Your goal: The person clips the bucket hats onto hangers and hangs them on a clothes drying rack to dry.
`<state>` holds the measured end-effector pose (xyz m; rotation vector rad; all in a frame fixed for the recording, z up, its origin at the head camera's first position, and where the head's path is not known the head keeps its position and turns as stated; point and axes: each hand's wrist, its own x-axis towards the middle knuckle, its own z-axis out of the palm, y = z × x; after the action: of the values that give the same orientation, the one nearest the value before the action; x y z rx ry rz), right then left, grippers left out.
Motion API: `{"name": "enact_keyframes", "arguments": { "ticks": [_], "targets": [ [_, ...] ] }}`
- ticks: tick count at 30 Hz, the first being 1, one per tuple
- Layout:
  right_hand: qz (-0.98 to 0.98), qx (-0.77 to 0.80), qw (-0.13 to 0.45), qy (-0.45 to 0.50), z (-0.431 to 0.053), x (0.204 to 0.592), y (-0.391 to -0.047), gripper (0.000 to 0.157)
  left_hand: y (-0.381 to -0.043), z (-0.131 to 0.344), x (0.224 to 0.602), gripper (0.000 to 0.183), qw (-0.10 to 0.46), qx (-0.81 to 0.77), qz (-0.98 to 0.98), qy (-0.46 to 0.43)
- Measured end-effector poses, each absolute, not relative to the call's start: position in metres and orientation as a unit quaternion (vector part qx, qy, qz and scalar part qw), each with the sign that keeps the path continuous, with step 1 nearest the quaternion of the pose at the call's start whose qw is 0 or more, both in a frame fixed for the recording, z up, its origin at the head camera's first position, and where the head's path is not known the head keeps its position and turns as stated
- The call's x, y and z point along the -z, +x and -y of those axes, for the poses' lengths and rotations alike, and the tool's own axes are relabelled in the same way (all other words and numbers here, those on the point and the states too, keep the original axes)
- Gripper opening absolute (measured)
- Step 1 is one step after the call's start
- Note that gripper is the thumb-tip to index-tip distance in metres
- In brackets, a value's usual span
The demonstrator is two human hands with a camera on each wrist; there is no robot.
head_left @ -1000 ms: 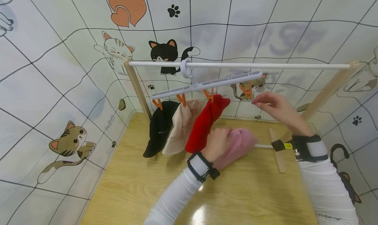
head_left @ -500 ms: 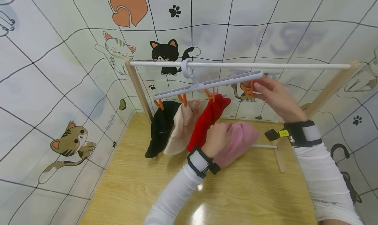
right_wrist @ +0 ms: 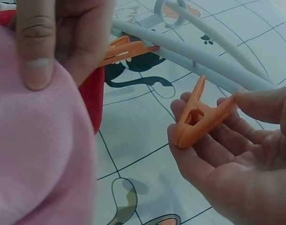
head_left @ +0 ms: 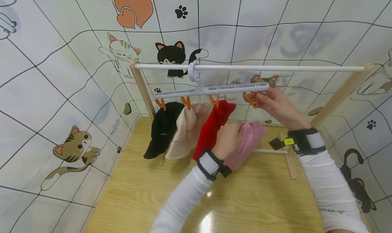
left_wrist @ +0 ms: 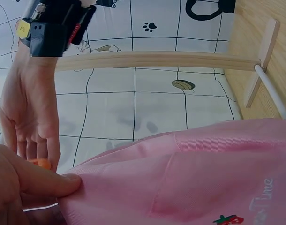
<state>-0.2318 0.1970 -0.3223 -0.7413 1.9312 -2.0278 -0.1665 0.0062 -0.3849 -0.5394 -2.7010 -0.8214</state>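
My left hand (head_left: 229,137) pinches the edge of a pink bucket hat (left_wrist: 180,173), thumb on top, and holds it up above the table. White lettering and a small red strawberry show on the cloth. At the right end of the grey clip hanger (head_left: 232,88), my right hand (head_left: 280,107) holds an orange clip (right_wrist: 199,117) between thumb and fingers. The hat's edge is a short way left of this clip, not in it. A black hat (head_left: 162,131), a cream hat (head_left: 185,134) and a red hat (head_left: 211,131) hang from the hanger's other orange clips.
The hanger hooks over a white rail (head_left: 275,68) between wooden posts (head_left: 340,93). Below are the wooden table (head_left: 137,192), a lower white bar (head_left: 271,151) and the rack's wooden foot (head_left: 291,161). A cat-patterned sheet (head_left: 61,90) encloses the back and sides.
My right hand has come in from the right, taken hold of the clip and drawn the hanger's right end down, so it hangs more level. The pink hat has shifted slightly up and left.
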Motion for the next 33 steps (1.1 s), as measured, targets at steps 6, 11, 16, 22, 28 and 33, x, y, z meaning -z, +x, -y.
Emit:
{"name": "enact_keyframes", "arguments": {
  "ticks": [6,11,16,22,28,33],
  "targets": [
    [-0.625,0.714,0.148,-0.279,-0.196,0.335,-0.235,0.032,-0.168,-0.012,0.382,0.014,0.152,0.24,0.941,-0.184],
    [-0.586,0.733,0.173,-0.299,-0.196,0.343,-0.238,0.03,-0.17,-0.016,0.377,0.014,0.133,0.255,0.94,-0.184],
    [-0.568,0.749,0.186,-0.285,-0.2,0.347,-0.238,0.032,-0.174,-0.021,0.374,0.014,0.113,0.277,0.936,-0.186],
    [-0.564,0.743,0.209,-0.296,-0.204,0.35,-0.24,0.035,-0.175,-0.024,0.368,0.015,0.099,0.306,0.929,-0.184],
    [-0.562,0.744,0.209,-0.293,-0.202,0.35,-0.243,0.03,-0.176,-0.026,0.362,0.015,0.105,0.314,0.927,-0.177],
    [-0.561,0.749,0.2,-0.29,-0.202,0.35,-0.244,0.031,-0.177,-0.028,0.362,0.016,0.127,0.281,0.932,-0.192]
  ]
}}
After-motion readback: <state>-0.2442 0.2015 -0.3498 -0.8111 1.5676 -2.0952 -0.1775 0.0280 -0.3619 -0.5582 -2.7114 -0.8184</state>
